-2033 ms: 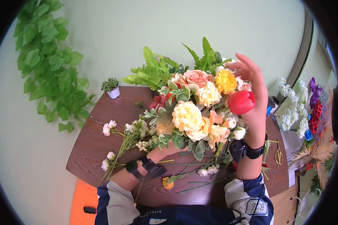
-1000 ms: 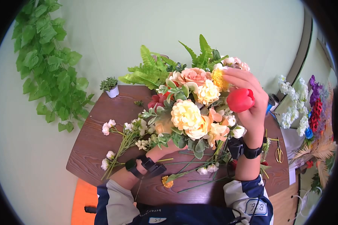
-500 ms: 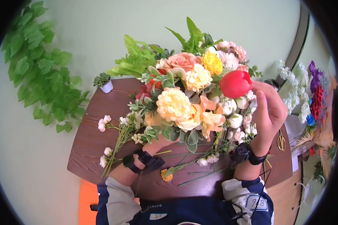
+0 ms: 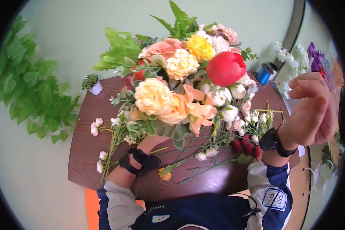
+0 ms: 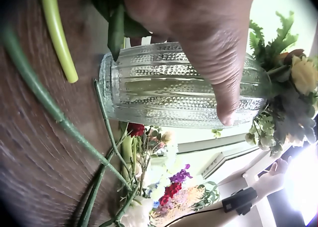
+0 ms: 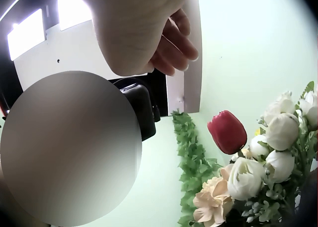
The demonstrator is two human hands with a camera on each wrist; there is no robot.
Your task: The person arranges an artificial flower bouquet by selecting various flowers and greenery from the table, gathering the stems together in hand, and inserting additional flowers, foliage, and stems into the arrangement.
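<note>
My left hand (image 4: 154, 142) grips a clear ribbed glass vase (image 5: 164, 100), its thumb lying along the glass in the left wrist view; most of that hand is hidden under blossoms in the head view. From the vase rises a full bouquet with cream flowers (image 4: 153, 96), a peach flower (image 4: 200, 113), a yellow flower (image 4: 199, 48), white buds (image 4: 230, 114) and fern leaves (image 4: 119, 50). A red tulip (image 4: 226, 69) stands out toward the right front. My right hand (image 4: 312, 107) is raised at the right, apart from the bouquet, holding nothing, fingers loosely bent.
On the brown table (image 4: 84, 161) lie cut green stems (image 4: 203, 174), small white flowers (image 4: 211, 152), a small yellow flower (image 4: 164, 174) and dark red flowers (image 4: 246, 147). A potted succulent (image 4: 92, 84) stands back left, a blue spool (image 4: 263, 73) back right. Ivy (image 4: 30, 80) hangs at left.
My right hand has come away from the yellow flower and tulip, out to the right. The head view has shifted, bringing the bouquet nearer and leftward. My left hand stays at the vase.
</note>
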